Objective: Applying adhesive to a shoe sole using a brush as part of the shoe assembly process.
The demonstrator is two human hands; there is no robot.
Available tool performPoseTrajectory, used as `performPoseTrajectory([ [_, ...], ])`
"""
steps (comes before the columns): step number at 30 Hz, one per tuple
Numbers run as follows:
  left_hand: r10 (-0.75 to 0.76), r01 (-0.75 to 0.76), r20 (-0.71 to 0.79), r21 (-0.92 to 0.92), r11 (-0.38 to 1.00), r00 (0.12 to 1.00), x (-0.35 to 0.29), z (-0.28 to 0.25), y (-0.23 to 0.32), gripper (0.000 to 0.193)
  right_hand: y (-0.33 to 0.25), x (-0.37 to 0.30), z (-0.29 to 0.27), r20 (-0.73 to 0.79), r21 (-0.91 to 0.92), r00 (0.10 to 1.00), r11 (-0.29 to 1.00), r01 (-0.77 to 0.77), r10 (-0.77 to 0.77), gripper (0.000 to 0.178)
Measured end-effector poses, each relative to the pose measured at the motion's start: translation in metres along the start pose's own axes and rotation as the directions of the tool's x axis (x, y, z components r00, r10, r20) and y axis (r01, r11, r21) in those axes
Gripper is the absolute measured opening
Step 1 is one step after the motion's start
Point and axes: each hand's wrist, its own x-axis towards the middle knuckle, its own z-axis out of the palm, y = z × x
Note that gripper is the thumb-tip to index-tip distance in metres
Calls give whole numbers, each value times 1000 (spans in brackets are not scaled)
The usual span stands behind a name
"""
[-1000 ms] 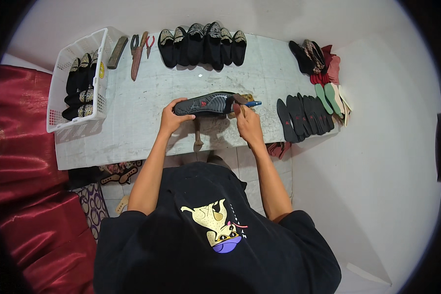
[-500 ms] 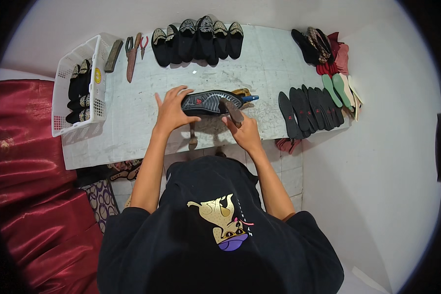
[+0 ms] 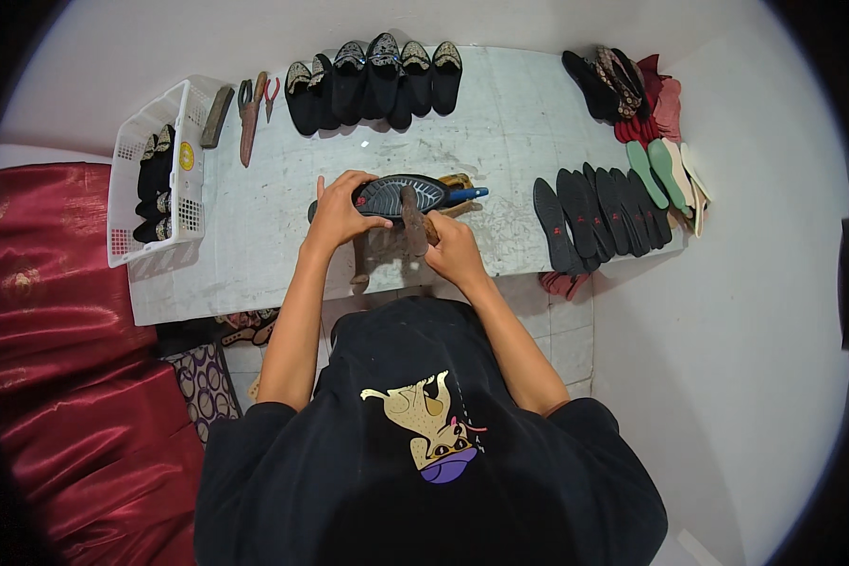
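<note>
A black shoe [image 3: 377,198] lies sole-up near the front middle of the table, its ridged outsole showing a small red mark. My left hand [image 3: 341,212] is closed round its left part, thumb on the near edge. In my right hand [image 3: 455,247] is a hammer [image 3: 413,222], gripped by its brown handle close to the head. The hammer head rests on or just above the right part of the sole; I cannot tell which. A blue piece [image 3: 467,194] sticks out at the shoe's right end, beside a yellowish-brown thing [image 3: 457,179]. Underneath, a brown rod-like piece [image 3: 359,259] is partly hidden.
Black slip-on shoes [image 3: 373,80] line the back edge. A white basket [image 3: 189,203] of shoes stands left, near a dark block [image 3: 218,117], scissors [image 3: 245,92] and red-handled pliers [image 3: 271,99]. Black soles [image 3: 585,212] and green insoles [image 3: 646,174] lie right.
My left hand and the shoe have shifted slightly and the sole is tilted differently. My right hand has moved left, turning the hammer so its head now lies across the sole.
</note>
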Motion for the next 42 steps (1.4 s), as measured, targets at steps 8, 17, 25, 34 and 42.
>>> performPoseTrajectory([
  [8, -133, 130, 67, 41, 991, 989, 7, -5, 9, 89, 15, 6, -20, 44, 4, 998, 999, 51, -51, 25],
  [17, -146, 128, 98, 171, 977, 984, -5, -20, 50, 100, 39, -10, -44, -11, -73, 996, 994, 85, -86, 26],
  [25, 80, 14, 248, -352, 936, 965, -59, 51, 124, 34, 88, -55, -66, -62, -77, 983, 981, -179, 175, 24],
  [34, -167, 406, 441, -532, 743, 882, -23, 200, 33, 40, 162, -68, -21, -52, -61, 933, 931, -360, 357, 27],
  [42, -186, 193, 138, -37, 980, 973, -17, 206, 32, 32, 176, -67, 2, -93, 34, 934, 939, -343, 345, 42],
])
